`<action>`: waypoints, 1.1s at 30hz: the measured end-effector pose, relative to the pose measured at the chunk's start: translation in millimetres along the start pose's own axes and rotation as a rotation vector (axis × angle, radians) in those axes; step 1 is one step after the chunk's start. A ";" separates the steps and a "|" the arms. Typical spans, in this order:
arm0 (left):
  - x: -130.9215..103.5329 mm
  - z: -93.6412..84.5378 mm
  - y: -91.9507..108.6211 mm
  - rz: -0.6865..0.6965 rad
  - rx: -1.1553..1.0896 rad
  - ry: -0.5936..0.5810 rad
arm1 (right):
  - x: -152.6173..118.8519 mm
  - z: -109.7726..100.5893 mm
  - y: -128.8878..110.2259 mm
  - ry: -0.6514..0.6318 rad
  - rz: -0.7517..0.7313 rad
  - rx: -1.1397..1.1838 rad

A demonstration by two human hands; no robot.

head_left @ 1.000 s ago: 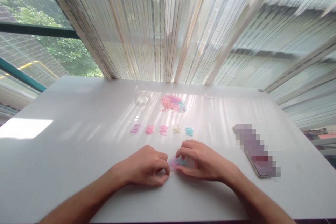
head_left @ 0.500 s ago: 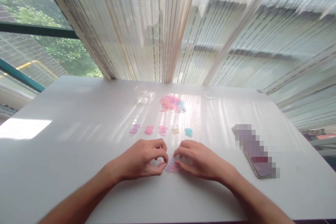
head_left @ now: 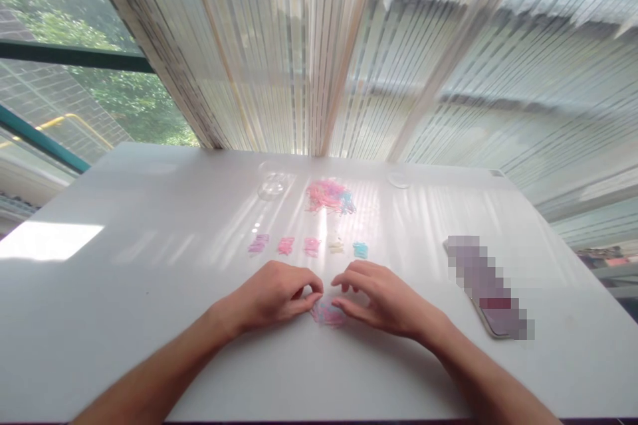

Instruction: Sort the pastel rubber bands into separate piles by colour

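My left hand [head_left: 279, 295] is closed in a pinch, thumb and forefinger together at the left edge of a small pile of thin pastel bands [head_left: 327, 313]. Whatever lies between those fingertips is too small to make out. On the pile's right side, my right hand [head_left: 383, 299] has its thumb and fingers apart, with nothing visible in it. Beyond both hands runs a row of small sorted groups: purple bands [head_left: 258, 244], deep pink bands [head_left: 286, 246], lighter pink bands [head_left: 312, 247], pale yellow bands [head_left: 336, 247] and light blue bands [head_left: 360, 250].
A larger mixed heap of bands [head_left: 329, 196] lies farther back on the white table [head_left: 174, 358]. Left of it stands a clear round dish [head_left: 272, 186]; a clear disc [head_left: 399, 180] is at right. A phone [head_left: 491, 292], partly pixelated, lies right. Striped curtains [head_left: 319, 46] hang behind.
My right thumb and forefinger have spread farther apart. My left thumb and forefinger have narrowed their loop and shifted slightly up. The camera view has moved a little.
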State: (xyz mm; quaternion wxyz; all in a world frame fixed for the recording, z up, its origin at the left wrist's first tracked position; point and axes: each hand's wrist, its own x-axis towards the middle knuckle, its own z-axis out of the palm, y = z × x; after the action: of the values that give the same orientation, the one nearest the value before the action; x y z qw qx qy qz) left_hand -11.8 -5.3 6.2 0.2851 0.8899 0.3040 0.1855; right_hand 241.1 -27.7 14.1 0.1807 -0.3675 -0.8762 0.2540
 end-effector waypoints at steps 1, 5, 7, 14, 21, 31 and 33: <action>0.1 0.3 0.9 -0.001 -0.015 -0.005 | 0.2 2.0 0.0 0.015 -0.016 0.000; -0.1 0.3 3.2 -0.012 -0.055 -0.026 | 1.7 6.5 -0.3 0.048 -0.079 -0.037; 0.1 -0.6 3.1 -0.027 -0.058 -0.032 | 2.2 5.5 0.5 0.059 -0.095 -0.046; 0.7 -11.2 1.4 -0.117 -0.062 0.016 | 0.8 -6.7 5.1 0.003 0.076 -0.043; -1.3 -18.2 3.4 -0.212 -0.205 -0.120 | 2.0 -6.1 -2.6 -0.125 0.154 0.059; 0.4 -16.9 7.8 -0.201 -0.312 -0.195 | 2.7 -4.6 -5.8 -0.154 0.123 0.117; 0.0 -14.4 7.6 -0.201 -0.325 -0.157 | 2.1 -3.3 -3.7 -0.105 0.113 0.113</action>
State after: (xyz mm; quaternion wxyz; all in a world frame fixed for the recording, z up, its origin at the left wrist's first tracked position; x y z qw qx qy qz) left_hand -15.7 -4.5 22.0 0.4647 0.8092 0.3342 0.1329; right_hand 239.4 -27.3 19.2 0.1404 -0.3919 -0.8465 0.3319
